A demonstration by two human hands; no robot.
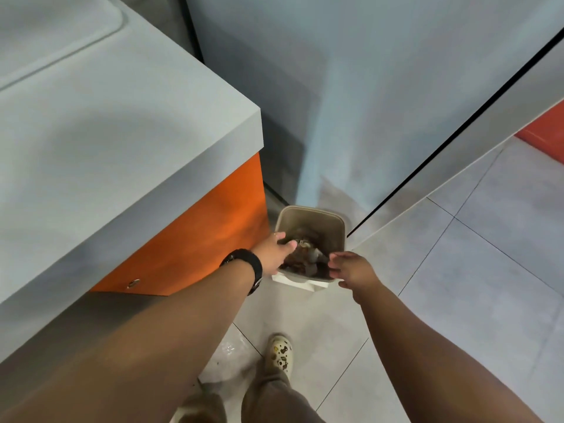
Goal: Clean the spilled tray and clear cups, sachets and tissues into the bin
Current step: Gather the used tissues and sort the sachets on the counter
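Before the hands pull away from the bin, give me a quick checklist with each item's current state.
1. Bin upright on the floor: ok.
2. Rubbish inside the bin, below the rim: ok.
3. Left hand empty: cannot tell, fingertips dip into the bin.
4. Right hand empty: ok, fingers loose over the near rim.
5. Floor around the bin free of litter: not ok, a clear plastic bag lies near the shoe.

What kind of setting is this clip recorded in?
Probably a café or office pantry. A grey counter with an orange cabinet front stands on a tiled floor, and both hands reach over a small beige bin holding brown-stained waste.
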